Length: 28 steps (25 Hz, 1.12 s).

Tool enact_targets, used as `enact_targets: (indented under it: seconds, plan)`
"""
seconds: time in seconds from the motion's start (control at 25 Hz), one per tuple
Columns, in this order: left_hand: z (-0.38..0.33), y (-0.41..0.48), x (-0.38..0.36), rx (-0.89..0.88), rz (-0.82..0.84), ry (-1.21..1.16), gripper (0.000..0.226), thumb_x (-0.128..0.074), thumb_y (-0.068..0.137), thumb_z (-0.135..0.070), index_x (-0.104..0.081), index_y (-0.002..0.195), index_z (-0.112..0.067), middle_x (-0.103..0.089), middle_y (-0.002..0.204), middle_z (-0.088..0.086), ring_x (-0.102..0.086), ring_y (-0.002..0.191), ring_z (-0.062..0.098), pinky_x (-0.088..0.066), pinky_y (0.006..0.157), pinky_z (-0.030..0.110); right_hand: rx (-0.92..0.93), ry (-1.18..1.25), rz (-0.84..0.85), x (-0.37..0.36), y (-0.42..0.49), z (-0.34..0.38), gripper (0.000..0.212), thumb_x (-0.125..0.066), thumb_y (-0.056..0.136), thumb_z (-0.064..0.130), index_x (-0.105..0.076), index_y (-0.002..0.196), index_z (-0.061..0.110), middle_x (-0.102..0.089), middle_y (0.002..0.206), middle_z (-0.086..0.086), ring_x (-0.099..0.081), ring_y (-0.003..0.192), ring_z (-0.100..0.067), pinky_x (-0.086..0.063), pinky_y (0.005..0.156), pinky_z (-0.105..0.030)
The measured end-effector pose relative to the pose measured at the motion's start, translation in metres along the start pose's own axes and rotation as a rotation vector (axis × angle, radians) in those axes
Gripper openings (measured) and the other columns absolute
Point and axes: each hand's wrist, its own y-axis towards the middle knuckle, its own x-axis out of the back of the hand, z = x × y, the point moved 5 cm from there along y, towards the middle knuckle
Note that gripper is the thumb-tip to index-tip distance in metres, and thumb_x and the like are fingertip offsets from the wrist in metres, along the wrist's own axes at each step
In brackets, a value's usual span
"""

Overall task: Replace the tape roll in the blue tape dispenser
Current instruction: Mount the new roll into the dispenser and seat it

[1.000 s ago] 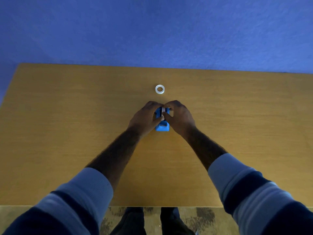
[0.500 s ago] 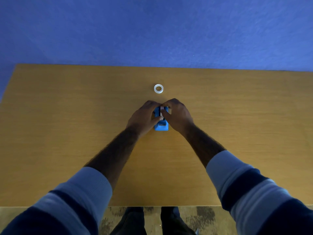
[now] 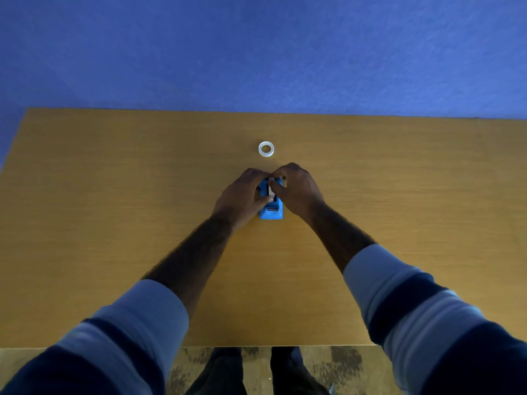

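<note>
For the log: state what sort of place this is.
Probably a plain office or desk setup: a bare wooden table against a blue wall, holding only a blue tape dispenser and a tape roll.

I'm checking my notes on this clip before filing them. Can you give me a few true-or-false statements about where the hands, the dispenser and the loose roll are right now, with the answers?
1. Both hands are on the dispenser. True: the left hand and the right hand close in on it from either side.
2. The loose roll lies flat on the table, beyond the hands. True.
3. The right hand holds the loose roll. False: the roll lies apart from both hands, untouched.
4. The dispenser is red. False: it is blue.
5. The dispenser stands at the table's left edge. False: it sits near the middle of the table.
</note>
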Motion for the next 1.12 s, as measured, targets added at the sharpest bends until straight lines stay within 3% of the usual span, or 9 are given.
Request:
enact_targets:
  seconds: [0.2, 0.4, 0.72, 1.12]
  plan:
    - [0.0, 0.0, -0.001, -0.015, 0.013, 0.018, 0.041, -0.074, 0.087, -0.024, -0.059, 0.125, -0.027, -0.058, 0.124, -0.011, -0.061, 0.104, 0.009, -0.055, 0.091, 0.04, 0.038, 0.076, -0.054, -0.001, -0.009, -0.001, 0.006, -0.065, 0.091, 0.014, -0.065, 0.097, 0.014, -0.065, 0.1, -0.003, -0.062, 0.092, -0.017, -0.057, 0.078, -0.041]
    - [0.0, 0.002, -0.001, -0.028, 0.018, 0.027, 0.039, -0.072, 0.087, -0.026, -0.06, 0.124, -0.026, -0.058, 0.124, -0.01, -0.061, 0.106, 0.009, -0.055, 0.091, 0.041, 0.037, 0.101, -0.048, 0.001, -0.013, -0.002, 0.012, -0.069, 0.087, 0.012, -0.067, 0.099, 0.015, -0.067, 0.104, -0.002, -0.063, 0.096, -0.018, -0.056, 0.081, -0.038]
    - [0.001, 0.0, -0.003, -0.013, -0.004, 0.031, 0.042, -0.074, 0.087, -0.026, -0.059, 0.126, -0.027, -0.057, 0.124, -0.012, -0.06, 0.105, 0.006, -0.055, 0.09, 0.036, -0.053, 0.041, -0.015, 0.001, 0.003, -0.004, 0.016, -0.06, 0.095, 0.019, -0.072, 0.102, 0.012, -0.069, 0.106, -0.005, -0.064, 0.098, -0.02, -0.055, 0.08, -0.037]
    - [0.002, 0.002, -0.001, -0.026, 0.002, 0.044, 0.045, -0.077, 0.084, -0.026, -0.06, 0.126, -0.021, -0.06, 0.124, -0.007, -0.061, 0.106, 0.012, -0.054, 0.093, 0.039, 0.025, 0.06, -0.005, -0.005, -0.016, -0.007, 0.032, -0.071, 0.085, 0.012, -0.068, 0.116, 0.017, -0.067, 0.116, -0.002, -0.062, 0.105, -0.018, -0.055, 0.086, -0.034]
